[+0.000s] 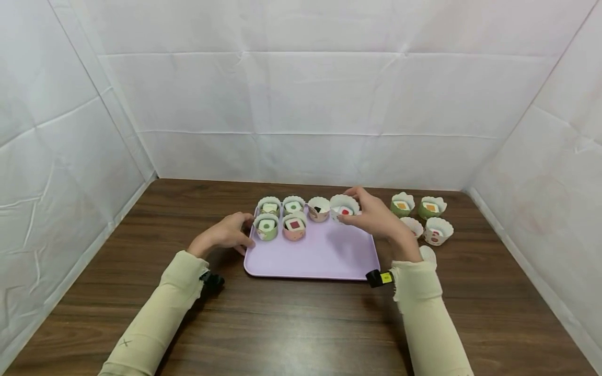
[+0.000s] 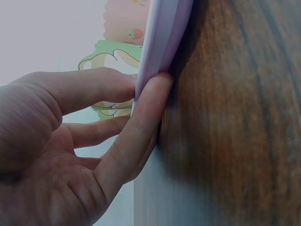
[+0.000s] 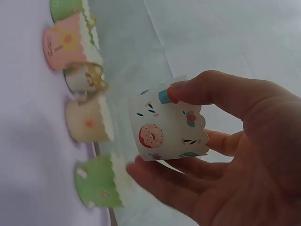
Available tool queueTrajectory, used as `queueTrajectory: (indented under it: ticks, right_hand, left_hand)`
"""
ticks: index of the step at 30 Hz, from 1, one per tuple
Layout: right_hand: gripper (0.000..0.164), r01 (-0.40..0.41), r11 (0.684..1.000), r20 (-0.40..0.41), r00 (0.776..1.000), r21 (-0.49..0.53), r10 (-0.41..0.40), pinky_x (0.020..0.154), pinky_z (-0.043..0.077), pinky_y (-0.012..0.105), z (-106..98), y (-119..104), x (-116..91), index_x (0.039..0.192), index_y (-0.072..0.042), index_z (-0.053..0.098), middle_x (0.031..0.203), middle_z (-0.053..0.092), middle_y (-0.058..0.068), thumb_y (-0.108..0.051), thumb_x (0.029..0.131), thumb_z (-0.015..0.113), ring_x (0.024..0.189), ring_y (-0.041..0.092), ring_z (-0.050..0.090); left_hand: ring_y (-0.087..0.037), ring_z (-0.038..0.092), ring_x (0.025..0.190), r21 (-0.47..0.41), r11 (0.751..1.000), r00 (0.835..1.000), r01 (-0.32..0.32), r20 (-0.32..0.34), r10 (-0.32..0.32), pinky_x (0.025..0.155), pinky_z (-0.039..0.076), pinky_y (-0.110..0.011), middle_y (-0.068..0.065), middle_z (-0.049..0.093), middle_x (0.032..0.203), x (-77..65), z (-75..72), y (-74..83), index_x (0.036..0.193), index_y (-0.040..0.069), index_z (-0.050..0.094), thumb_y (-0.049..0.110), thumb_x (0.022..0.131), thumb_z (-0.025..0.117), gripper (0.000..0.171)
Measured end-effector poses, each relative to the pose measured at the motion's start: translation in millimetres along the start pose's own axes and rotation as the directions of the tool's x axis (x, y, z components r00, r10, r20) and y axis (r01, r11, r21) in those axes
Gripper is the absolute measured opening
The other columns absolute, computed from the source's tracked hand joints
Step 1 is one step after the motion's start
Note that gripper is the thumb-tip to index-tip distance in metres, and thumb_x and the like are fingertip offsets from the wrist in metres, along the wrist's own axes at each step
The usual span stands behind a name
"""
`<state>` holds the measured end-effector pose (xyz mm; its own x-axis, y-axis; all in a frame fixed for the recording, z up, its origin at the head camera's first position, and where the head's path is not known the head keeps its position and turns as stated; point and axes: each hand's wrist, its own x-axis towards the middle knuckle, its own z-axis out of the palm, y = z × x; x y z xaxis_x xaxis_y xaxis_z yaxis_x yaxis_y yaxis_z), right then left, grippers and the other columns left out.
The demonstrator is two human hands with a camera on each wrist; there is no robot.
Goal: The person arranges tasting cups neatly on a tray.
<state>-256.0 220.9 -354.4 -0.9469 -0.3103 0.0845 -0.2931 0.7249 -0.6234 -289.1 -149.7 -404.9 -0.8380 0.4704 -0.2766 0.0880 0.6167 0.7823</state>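
Note:
The right hand (image 1: pixel 373 214) holds a white paper baking cup (image 3: pixel 164 122) with donut and leaf prints between its thumb and fingers. Inside that cup is a white block with a red dot (image 1: pixel 345 211). It hangs over the back right of a lilac tray (image 1: pixel 329 256). At the tray's left edge, the left hand (image 1: pixel 230 231) pinches the rim (image 2: pixel 162 42) between thumb and finger. On the tray stand several filled cups, among them a green cup (image 1: pixel 266 228), a pink cup (image 1: pixel 294 227) and a beige cup (image 1: pixel 319 210).
Right of the tray, on the brown wooden table (image 1: pixel 291 324), stand two green cups with orange-topped blocks, one a green cup (image 1: pixel 402 206). Nearer is a white printed cup (image 1: pixel 437 232); the right arm partly hides others. White cloth walls (image 1: pixel 301 99) surround the back and sides.

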Motion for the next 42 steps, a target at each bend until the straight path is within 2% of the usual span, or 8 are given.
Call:
queueTrajectory:
  ticks: [5, 13, 21, 30, 37, 42]
  right_hand:
    - [0.062, 0.015, 1.000, -0.010, 1.000, -0.008, -0.015, 0.080, 0.055, 0.034, 17, -5, 8, 0.141, -0.005, 0.047, 0.120, 0.066, 0.017, -0.026, 0.092, 0.078, 0.098, 0.026, 0.064]
    - [0.063, 0.046, 0.998, -0.006, 0.999, -0.041, -0.046, 0.093, 0.056, 0.047, 43, -3, 17, 0.139, -0.001, 0.052, 0.129, 0.065, 0.023, -0.026, 0.089, 0.081, 0.115, 0.034, 0.063]
    - [0.061, 0.013, 0.999, 0.017, 1.000, -0.036, -0.013, 0.095, 0.055, 0.047, 57, 1, 23, 0.134, -0.001, 0.048, 0.125, 0.067, 0.025, -0.024, 0.088, 0.082, 0.112, 0.034, 0.065]
    - [0.057, 0.014, 0.998, 0.039, 0.999, -0.056, -0.012, 0.084, 0.052, 0.039, 65, 6, 23, 0.133, -0.002, 0.050, 0.113, 0.068, 0.017, -0.020, 0.088, 0.081, 0.096, 0.026, 0.061]
    - [0.061, 0.011, 0.999, 0.037, 0.999, -0.042, -0.010, 0.090, 0.055, 0.043, 65, 8, 25, 0.138, -0.002, 0.049, 0.127, 0.066, 0.024, -0.021, 0.089, 0.081, 0.107, 0.030, 0.064]
    - [0.063, -0.001, 0.999, 0.050, 0.999, -0.037, 0.003, 0.087, 0.056, 0.042, 67, 9, 25, 0.139, -0.003, 0.048, 0.130, 0.065, 0.026, -0.022, 0.089, 0.081, 0.102, 0.027, 0.065]
  left_hand:
    - [-0.031, 0.068, 0.094, 0.005, 1.000, 1.000, -0.003, 0.002, 0.003, 0.071, 0.067, -0.035, -0.033, 0.040, 0.139, 1.9, 1.2, 0.9, 0.147, -0.012, 0.040, -0.007, 0.088, 0.072, 0.067]
    - [-0.031, 0.068, 0.094, 0.008, 1.000, 1.000, -0.010, 0.009, 0.010, 0.072, 0.068, -0.036, -0.033, 0.043, 0.140, 4.7, -0.5, 0.1, 0.146, -0.013, 0.040, -0.008, 0.088, 0.072, 0.066]
    - [-0.032, 0.068, 0.094, 0.011, 1.000, 1.000, -0.004, 0.002, 0.004, 0.072, 0.067, -0.036, -0.033, 0.039, 0.141, 2.1, -1.3, 0.9, 0.147, -0.013, 0.039, -0.008, 0.088, 0.071, 0.067]
    - [-0.031, 0.069, 0.090, 0.018, 1.000, 1.000, -0.002, 0.002, 0.002, 0.070, 0.067, -0.036, -0.034, 0.040, 0.139, 1.3, -0.3, -1.4, 0.146, -0.014, 0.039, -0.008, 0.087, 0.072, 0.068]
    - [-0.033, 0.069, 0.093, 0.019, 1.000, 1.000, -0.017, 0.001, 0.017, 0.071, 0.067, -0.035, -0.034, 0.043, 0.141, 3.0, -0.3, -2.6, 0.145, -0.014, 0.041, -0.009, 0.087, 0.072, 0.066]
    - [-0.032, 0.069, 0.093, 0.015, 1.000, 1.000, -0.012, 0.001, 0.012, 0.071, 0.067, -0.035, -0.034, 0.044, 0.140, 3.4, -0.1, -3.5, 0.145, -0.013, 0.041, -0.008, 0.088, 0.072, 0.065]
